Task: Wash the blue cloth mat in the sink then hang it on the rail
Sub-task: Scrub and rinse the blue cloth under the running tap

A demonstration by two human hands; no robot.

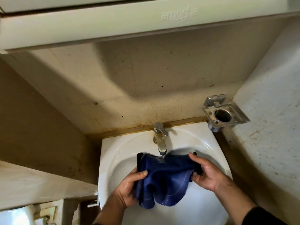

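The blue cloth mat (pixel 164 174) is wet, bunched and dark-edged, held over the white sink (pixel 113 153). A thin stream of water runs from the chrome tap (pixel 159 138) onto the mat's upper middle. My left hand (pixel 128 187) grips the mat's lower left part, thumb on top. My right hand (pixel 206 172) holds its right edge, fingers curled around the dark border. Both hands look wet. No rail is in view.
A metal tumbler holder (pixel 222 114) is fixed on the wall at the sink's right corner. A pale cabinet (pixel 146 20) hangs overhead. Stained beige walls enclose the sink on three sides. A white fixture (pixel 17 215) shows at the bottom left.
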